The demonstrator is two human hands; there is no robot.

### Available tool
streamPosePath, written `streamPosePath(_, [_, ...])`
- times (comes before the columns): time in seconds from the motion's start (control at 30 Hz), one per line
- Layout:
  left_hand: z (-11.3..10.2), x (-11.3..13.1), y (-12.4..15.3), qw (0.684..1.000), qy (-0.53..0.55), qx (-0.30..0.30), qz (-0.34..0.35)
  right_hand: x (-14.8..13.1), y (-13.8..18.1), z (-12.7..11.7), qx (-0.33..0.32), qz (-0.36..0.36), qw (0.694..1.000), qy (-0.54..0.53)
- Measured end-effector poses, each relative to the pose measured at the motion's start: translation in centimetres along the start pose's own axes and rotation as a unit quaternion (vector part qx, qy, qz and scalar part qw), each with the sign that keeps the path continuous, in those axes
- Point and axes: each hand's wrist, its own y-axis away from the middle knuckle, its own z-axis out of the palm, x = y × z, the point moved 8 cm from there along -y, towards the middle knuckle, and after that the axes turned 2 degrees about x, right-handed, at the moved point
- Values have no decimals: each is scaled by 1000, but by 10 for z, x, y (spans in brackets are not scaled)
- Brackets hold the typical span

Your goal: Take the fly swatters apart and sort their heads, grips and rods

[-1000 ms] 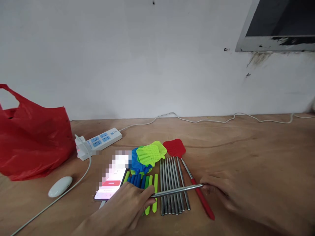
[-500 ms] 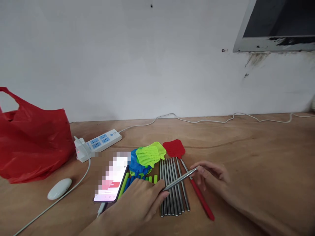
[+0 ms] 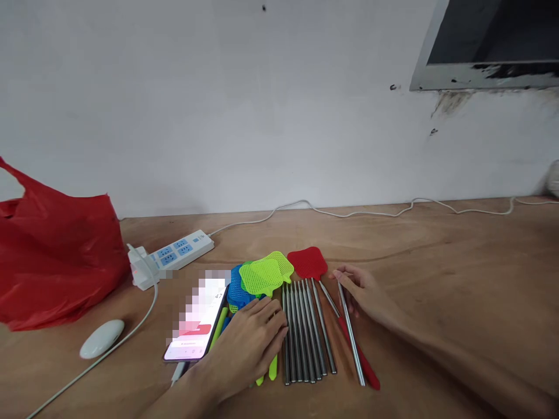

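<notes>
My right hand pinches the thin upper end of a metal rod, which slants downward over the red handle of a red fly swatter. Several similar metal rods lie side by side between my hands. My left hand is closed over a group of handle tubes, its fingers curled downward and their tips hidden. A green handle shows below those fingers. Beyond this hand lie green swatter heads, overlapping blue ones.
A lit phone lies left of the handles with a cable plugged in. Farther left are a white mouse-shaped object, a power strip and a red plastic bag. A white cord runs along the wall.
My left hand has let go of the metal rod and moved left onto the handles. The rod, still in my right hand, has swung from sloping across to pointing down toward me.
</notes>
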Motion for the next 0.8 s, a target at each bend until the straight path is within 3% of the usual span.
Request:
streamPosePath(0.2, [4, -1, 4, 1000, 15, 10, 1, -10, -10, 20, -18, -50, 994, 91])
streamPosePath(0.4, [8, -1, 8, 1000, 17, 7, -2, -12, -18, 18, 14, -141, 974, 179])
streamPosePath(0.6, [13, -4, 9, 1000, 11, 4, -7, -5, 2, 16, 3, -174, 949, 262])
streamPosePath(0.8, [14, -4, 10, 999, 27, -8, -14, -13, 21, 26, -40, -187, 900, 392])
